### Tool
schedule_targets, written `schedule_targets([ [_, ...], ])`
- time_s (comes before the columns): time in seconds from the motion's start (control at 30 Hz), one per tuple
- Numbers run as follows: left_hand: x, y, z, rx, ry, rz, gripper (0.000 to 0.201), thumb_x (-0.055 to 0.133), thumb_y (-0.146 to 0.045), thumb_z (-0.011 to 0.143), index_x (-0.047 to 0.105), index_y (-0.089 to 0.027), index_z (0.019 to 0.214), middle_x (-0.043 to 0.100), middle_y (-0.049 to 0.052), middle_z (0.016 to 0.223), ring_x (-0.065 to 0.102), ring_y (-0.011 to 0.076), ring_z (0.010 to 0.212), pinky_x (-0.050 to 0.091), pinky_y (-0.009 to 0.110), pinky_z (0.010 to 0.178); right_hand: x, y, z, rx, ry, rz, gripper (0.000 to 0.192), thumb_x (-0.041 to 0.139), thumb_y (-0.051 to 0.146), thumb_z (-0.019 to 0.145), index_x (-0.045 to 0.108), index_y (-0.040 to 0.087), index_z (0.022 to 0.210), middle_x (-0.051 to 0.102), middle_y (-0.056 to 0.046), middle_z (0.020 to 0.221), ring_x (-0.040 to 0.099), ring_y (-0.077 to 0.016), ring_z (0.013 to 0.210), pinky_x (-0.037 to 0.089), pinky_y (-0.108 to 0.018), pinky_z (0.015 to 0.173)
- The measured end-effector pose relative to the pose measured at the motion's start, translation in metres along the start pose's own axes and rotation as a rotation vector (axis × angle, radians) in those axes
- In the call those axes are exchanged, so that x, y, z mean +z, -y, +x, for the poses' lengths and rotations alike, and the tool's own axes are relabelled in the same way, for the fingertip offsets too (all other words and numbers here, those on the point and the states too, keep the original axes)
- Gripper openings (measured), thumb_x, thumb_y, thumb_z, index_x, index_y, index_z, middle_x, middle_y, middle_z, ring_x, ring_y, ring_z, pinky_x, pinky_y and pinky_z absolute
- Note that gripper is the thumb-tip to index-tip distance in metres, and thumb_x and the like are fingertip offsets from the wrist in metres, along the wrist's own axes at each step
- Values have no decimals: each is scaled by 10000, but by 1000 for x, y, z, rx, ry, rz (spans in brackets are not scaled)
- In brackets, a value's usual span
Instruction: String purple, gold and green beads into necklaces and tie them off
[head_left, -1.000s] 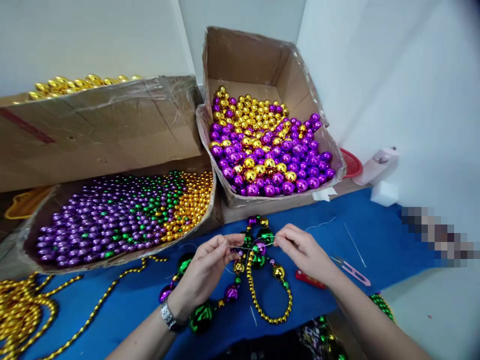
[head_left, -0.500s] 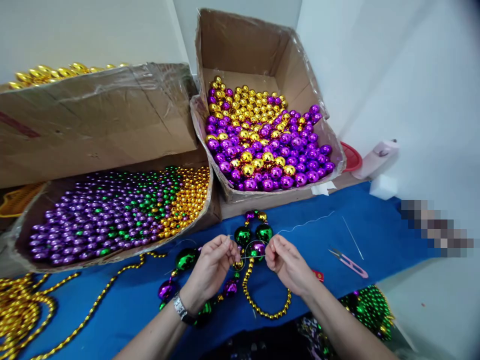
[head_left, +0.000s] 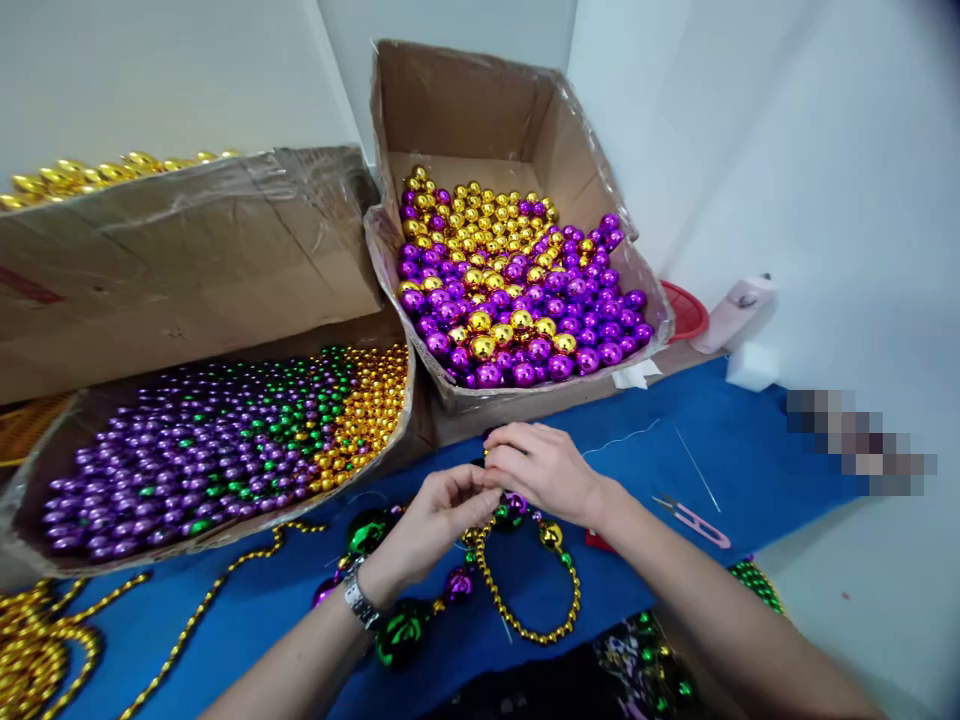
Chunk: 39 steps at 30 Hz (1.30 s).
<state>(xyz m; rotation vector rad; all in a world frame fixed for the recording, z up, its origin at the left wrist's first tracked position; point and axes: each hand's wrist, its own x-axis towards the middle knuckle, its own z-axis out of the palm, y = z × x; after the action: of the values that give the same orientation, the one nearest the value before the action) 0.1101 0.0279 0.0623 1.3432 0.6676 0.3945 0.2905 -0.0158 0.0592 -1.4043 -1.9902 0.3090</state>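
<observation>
My left hand (head_left: 431, 515) and my right hand (head_left: 544, 472) meet above the blue cloth (head_left: 637, 480), fingertips pinched close together. Between them they grip a thin pale thread (head_left: 626, 436), whose loose end trails across the cloth on the right; the exact pinch is mostly hidden. Beneath the hands lies a bead necklace of large green beads (head_left: 401, 635), purple beads (head_left: 459, 584) and gold beads (head_left: 550, 536). A loop of small gold beads (head_left: 536, 637) hangs down toward me from its middle. My left forearm covers part of the necklace.
Cardboard boxes of small beads (head_left: 187, 440) and larger purple and gold beads (head_left: 517, 280) stand behind. Pink-handled thread snips (head_left: 701, 525) and a needle-like rod (head_left: 697, 468) lie right. Gold bead strands (head_left: 45, 640) are heaped left. A red basin (head_left: 684, 312) sits behind.
My hands were apart with a loop of thread stretched between them. Now they have come together, the right hand moving left and up over the left fingertips. The view has shifted slightly.
</observation>
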Motion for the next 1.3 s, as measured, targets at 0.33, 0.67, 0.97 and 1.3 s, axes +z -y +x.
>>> schedule_targets([
  [0.33,-5,14,-2,0,-102,-163,159,594,-292,835,589,-136,799,577,24,729,498,116,650,385,246,620,11,16,-30,217,-75,206,131,477,240,922,575,212,1004,641,11,821,602,-94,708,453,-185,619],
  [0.67,-5,12,-3,0,-122,-123,167,609,-308,818,612,-144,791,612,34,732,526,125,644,410,250,627,22,15,-28,320,-32,373,97,514,226,884,597,205,929,657,16,804,611,-109,721,447,-212,664],
  [0.97,-8,19,-6,221,-285,376,115,612,-278,808,663,-180,840,660,47,813,583,178,747,433,268,690,41,26,-37,385,-23,365,150,515,225,876,573,218,1015,650,32,724,602,-99,606,419,-181,526],
  [1.3,-11,25,-18,523,-318,582,232,638,-150,770,725,-278,944,699,74,901,540,241,862,387,368,844,66,24,-24,331,-108,191,236,472,150,877,647,229,1015,657,-63,953,586,-194,902,419,-304,824],
])
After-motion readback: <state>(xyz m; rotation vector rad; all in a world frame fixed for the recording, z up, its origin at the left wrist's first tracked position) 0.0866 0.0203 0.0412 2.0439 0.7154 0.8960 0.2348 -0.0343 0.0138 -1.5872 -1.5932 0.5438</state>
